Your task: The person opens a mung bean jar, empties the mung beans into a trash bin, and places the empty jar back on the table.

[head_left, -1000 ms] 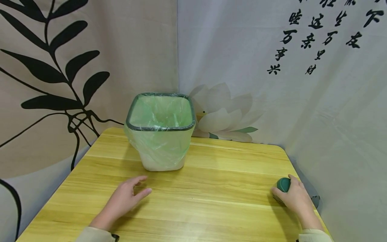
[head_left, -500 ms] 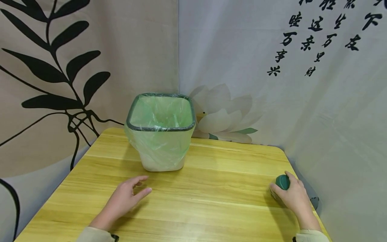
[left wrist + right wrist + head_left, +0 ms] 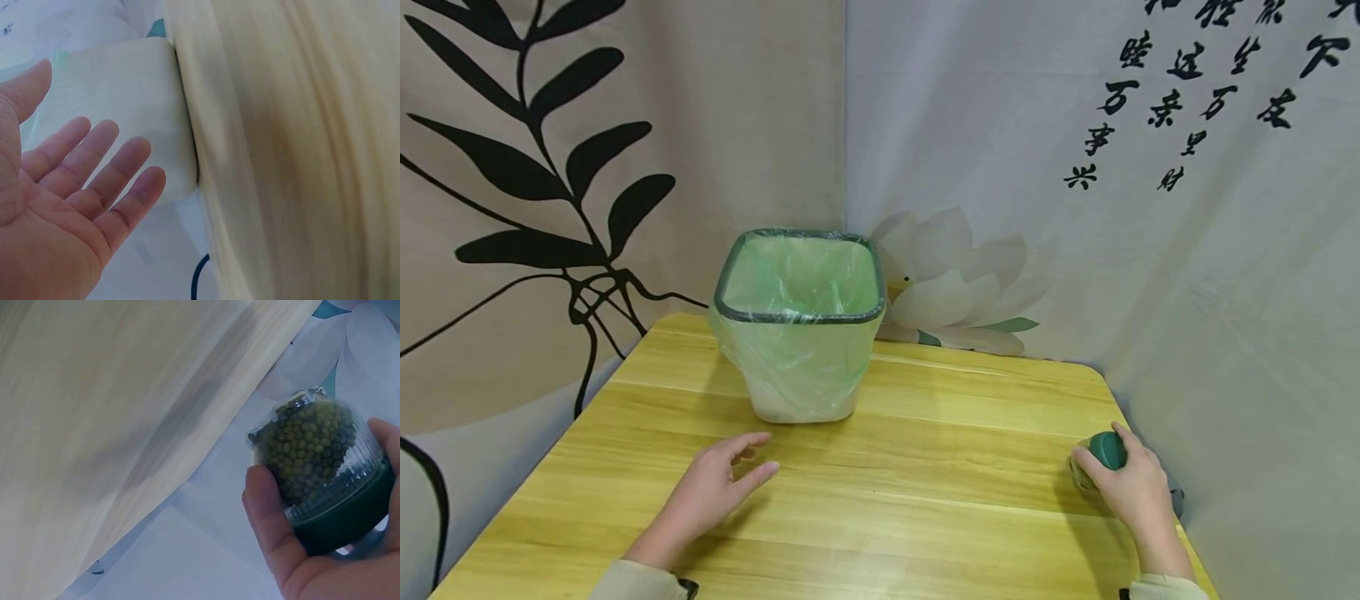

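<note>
My right hand [image 3: 1135, 492] grips a small clear jar with a dark green lid [image 3: 1108, 450] near the right edge of the table. Thumb and fingers curl round its sides. In the right wrist view, small round green beans fill the ribbed jar [image 3: 312, 447], and its lid end lies toward the palm. My left hand [image 3: 711, 487] is over the table at left, thumb spread apart from the loosely bent fingers, holding nothing. In the left wrist view, its palm [image 3: 50, 244] faces the camera, with the pale bin wall [image 3: 144, 106] behind the fingers.
A white bin [image 3: 801, 367] with a dark rim and a translucent green liner stands at the back left of the wooden table [image 3: 925, 517]. Printed cloth curtains [image 3: 970, 125] hang behind the table and along its right side.
My right hand and the jar have shifted slightly toward the far side, and more of the jar's body shows beside the thumb. My left hand keeps its place and pose.
</note>
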A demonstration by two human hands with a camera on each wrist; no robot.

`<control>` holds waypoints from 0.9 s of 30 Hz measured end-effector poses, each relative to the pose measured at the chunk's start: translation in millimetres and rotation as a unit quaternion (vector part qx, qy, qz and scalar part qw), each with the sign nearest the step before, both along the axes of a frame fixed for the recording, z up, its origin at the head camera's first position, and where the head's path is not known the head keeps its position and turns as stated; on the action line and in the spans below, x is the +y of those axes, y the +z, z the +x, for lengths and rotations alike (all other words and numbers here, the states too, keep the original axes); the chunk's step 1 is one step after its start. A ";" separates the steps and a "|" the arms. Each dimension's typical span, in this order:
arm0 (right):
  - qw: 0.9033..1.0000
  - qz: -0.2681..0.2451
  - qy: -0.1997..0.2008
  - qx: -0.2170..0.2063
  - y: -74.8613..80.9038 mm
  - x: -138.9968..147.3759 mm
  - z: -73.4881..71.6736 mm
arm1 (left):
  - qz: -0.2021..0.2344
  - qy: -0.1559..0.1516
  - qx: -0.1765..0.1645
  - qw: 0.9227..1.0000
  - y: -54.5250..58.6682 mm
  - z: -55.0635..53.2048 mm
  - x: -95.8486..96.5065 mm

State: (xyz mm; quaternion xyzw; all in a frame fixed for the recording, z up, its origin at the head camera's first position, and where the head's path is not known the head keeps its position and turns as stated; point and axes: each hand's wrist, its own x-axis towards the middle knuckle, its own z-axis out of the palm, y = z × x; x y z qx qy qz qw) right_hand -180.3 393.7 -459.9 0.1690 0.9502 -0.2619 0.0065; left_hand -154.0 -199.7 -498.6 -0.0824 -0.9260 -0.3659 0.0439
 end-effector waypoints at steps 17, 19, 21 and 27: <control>0.999 -0.011 0.003 0.030 1.8 -8.7 2.6 | 0.009 -0.009 -0.014 1.000 -1.9 1.1 0.1; 1.000 -0.012 0.006 0.028 3.3 -9.1 1.8 | 0.011 -0.010 -0.017 1.000 -1.6 0.6 0.1; 1.000 -0.015 0.009 0.025 4.9 -9.4 0.9 | 0.013 -0.011 -0.021 1.000 -1.2 -0.1 0.1; 0.999 -0.029 0.019 0.021 8.6 -11.7 -1.0 | 0.018 -0.012 -0.024 0.999 -1.0 -1.3 -0.1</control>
